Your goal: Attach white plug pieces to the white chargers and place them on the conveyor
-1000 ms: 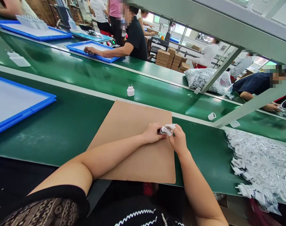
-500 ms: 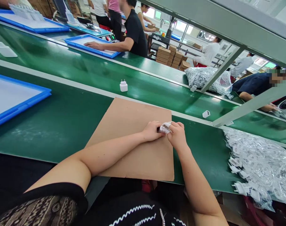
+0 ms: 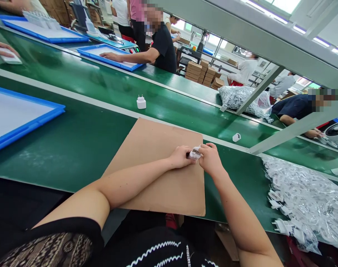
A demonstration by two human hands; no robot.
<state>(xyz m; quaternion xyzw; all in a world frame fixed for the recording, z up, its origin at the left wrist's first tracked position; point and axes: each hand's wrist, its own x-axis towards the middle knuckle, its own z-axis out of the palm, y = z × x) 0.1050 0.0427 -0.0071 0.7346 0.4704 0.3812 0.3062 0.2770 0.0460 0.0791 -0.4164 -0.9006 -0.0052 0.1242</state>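
Observation:
Over the brown cardboard sheet (image 3: 158,185), my left hand (image 3: 181,157) is closed round a small white charger (image 3: 195,154), whose near end looks dark. From the other side my right hand (image 3: 211,158) pinches the same charger, thumb and fingertips pressed on it. Something white wraps the fingertips of my right hand or the charger there; I cannot tell which. Fingers cover much of the charger. Both hands are above the right part of the sheet.
A heap of bagged white chargers (image 3: 308,200) lies at right. On the green belt stand a white plug charger (image 3: 141,102) and another white charger (image 3: 237,137). A blue-rimmed tray (image 3: 55,111) is at left. A slanting metal post (image 3: 291,126) crosses the right side. Co-workers sit opposite.
The two chargers on the belt have shifted slightly left. At far left a co-worker's hand has come onto a white object on the belt. My hands keep their hold, fingers slightly shifted.

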